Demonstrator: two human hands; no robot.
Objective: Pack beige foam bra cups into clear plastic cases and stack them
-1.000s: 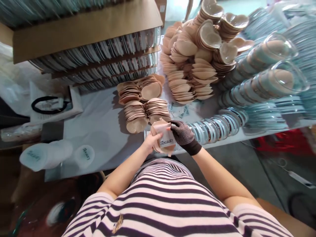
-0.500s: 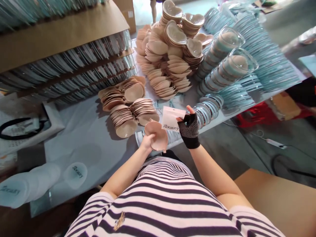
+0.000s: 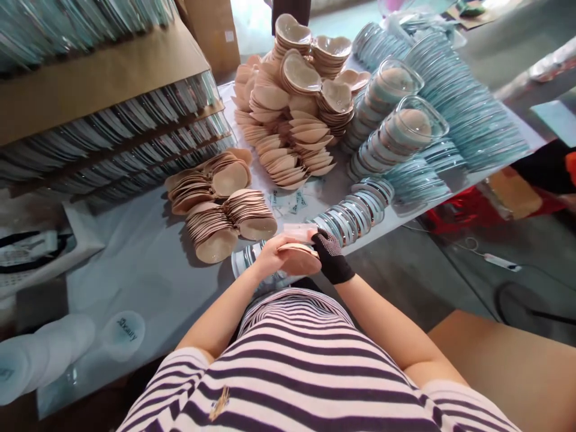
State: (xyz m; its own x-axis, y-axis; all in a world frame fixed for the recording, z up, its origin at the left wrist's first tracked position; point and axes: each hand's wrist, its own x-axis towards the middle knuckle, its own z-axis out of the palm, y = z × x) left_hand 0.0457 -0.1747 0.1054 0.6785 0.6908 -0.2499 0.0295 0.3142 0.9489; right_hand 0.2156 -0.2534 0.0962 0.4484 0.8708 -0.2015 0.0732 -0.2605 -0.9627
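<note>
My bare left hand (image 3: 269, 257) is closed on a beige stick-on bra cup (image 3: 300, 264), which it holds low in front of my striped shirt. My right hand (image 3: 332, 255), in a black fingerless glove with pale dots, is closed at the right end of a small white packet (image 3: 297, 231). The packet lies just above the cup and appears almost edge-on, its print hidden. Both hands are close together at the table edge. Beyond them are neat stacks of beige bra cups (image 3: 256, 227) and a few printed clear packets (image 3: 294, 201).
A large heap of beige cups (image 3: 294, 126) covers the table's back. Rows of clear plastic cases (image 3: 468, 108) stand at right, with round cases (image 3: 355, 216) along the front edge. Cardboard trays (image 3: 108, 90) of packed cases rise at left. Round printed lids (image 3: 123, 335) lie front left.
My right hand has come down and left, bringing the packet to the cup. The packet has turned from its printed face to nearly edge-on. The cup has tilted flatter in my left hand.
</note>
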